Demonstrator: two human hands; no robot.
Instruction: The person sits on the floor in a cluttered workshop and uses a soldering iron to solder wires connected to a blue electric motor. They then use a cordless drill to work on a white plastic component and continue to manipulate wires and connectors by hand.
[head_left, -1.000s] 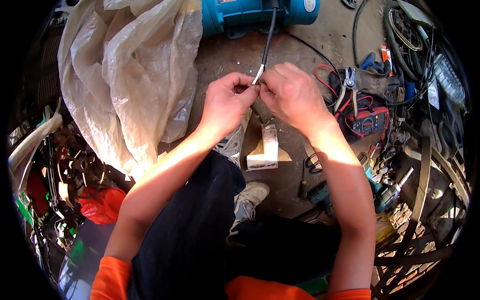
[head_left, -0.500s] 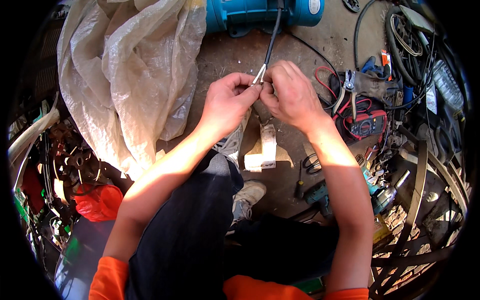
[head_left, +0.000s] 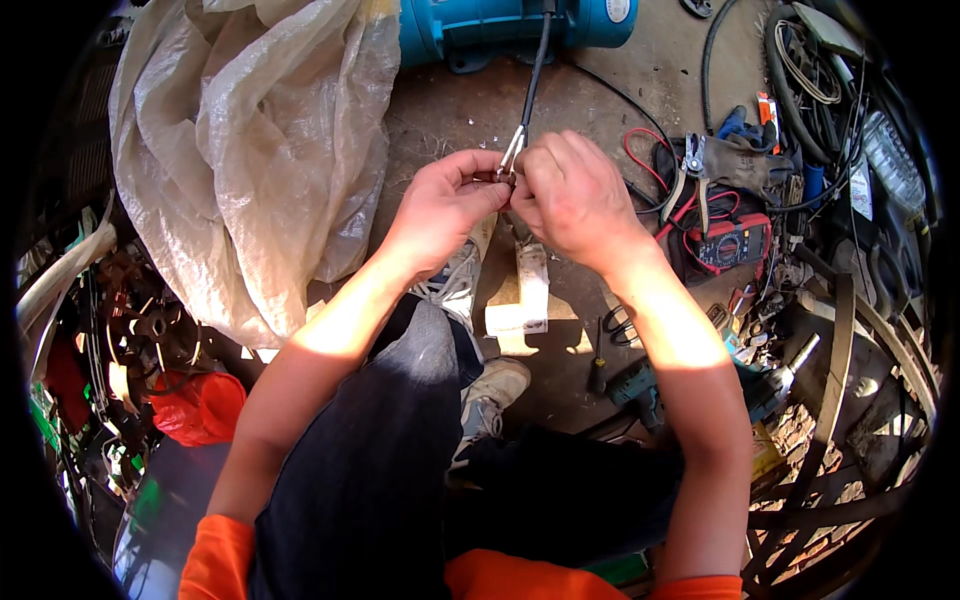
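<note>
On the dirt floor, left hand (head_left: 445, 205) and right hand (head_left: 570, 195) each grip clamped on the black cable (head_left: 530, 85) end.

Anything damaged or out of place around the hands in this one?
The black cable from the blue motor has a stripped end, with bare wires showing where the left hand and right hand pinch it. Tools lie scattered on the ground to the right.
</note>
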